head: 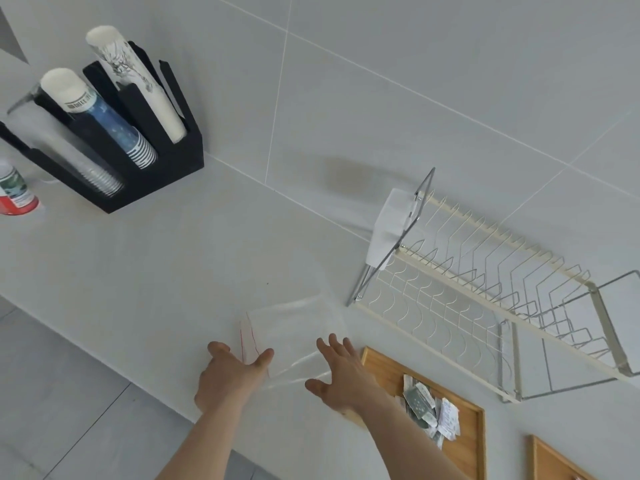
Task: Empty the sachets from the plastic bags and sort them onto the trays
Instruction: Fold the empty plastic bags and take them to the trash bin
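A clear plastic bag with a red zip line lies flat on the pale counter, and it looks empty. My left hand rests at its left edge with the fingers spread. Spread flat on the bag's right side is my right hand. Neither hand grips the bag. A wooden tray to the right holds a pile of grey and white sachets. The corner of a second wooden tray shows at the bottom right.
A wire dish rack stands against the tiled wall on the right, with white napkins in a holder at its end. A black cup dispenser with stacked cups stands at the back left, a bottle beside it. The counter edge runs lower left.
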`<state>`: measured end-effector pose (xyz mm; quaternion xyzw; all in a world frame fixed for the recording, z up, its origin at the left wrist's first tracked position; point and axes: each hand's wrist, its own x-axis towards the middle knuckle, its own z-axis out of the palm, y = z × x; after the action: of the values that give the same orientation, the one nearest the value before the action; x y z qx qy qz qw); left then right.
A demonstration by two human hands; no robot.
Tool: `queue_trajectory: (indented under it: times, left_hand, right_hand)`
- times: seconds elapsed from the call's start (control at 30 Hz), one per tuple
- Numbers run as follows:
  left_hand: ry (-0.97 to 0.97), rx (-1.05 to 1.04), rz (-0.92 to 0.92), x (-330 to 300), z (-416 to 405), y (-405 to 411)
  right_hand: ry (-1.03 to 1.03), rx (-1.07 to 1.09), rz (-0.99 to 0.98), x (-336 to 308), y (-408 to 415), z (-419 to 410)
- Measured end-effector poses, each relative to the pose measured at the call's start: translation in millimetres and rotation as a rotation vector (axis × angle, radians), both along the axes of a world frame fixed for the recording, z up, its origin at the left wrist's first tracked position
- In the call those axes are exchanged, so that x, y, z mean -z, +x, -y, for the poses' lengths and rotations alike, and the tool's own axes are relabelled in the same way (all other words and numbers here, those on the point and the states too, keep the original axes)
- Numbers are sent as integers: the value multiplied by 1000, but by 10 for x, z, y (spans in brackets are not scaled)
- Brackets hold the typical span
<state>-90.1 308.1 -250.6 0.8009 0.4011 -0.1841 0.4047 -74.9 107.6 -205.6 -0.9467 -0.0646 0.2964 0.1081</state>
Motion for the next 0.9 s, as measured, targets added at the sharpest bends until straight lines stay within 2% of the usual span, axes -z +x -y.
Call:
queue_trajectory:
  times: [0.17,0.27,0.43,0.5,0.6,0.73,0.83,0.9]
  left_hand:
    - [-1,-6,28,82,55,19]
    - [8,-22,56,81,105,34]
    - [-51,-68,136,17,251,106]
    - [-116,-93,169,6,309,133]
    - [-185,-141,213,-15,326,132]
    - [-385,-254,283,-23,259,110]
    - [-632,-291,358,-147,234,109]
    - [-793,-242,395,-281,236,107]
  right_hand:
    - [-76,-144,-84,91,-133,-71]
    - [-96,-204,-57,139,-198,-90]
    - [-20,-231,-46,117,-191,-89]
    - [84,-130,-35,113,-216,-75]
    - [225,199,176,110,-204,16]
    - [189,480,366,92,-85,223]
    - [299,650,387,18,4,345]
    - [457,814,286,-88,80,388]
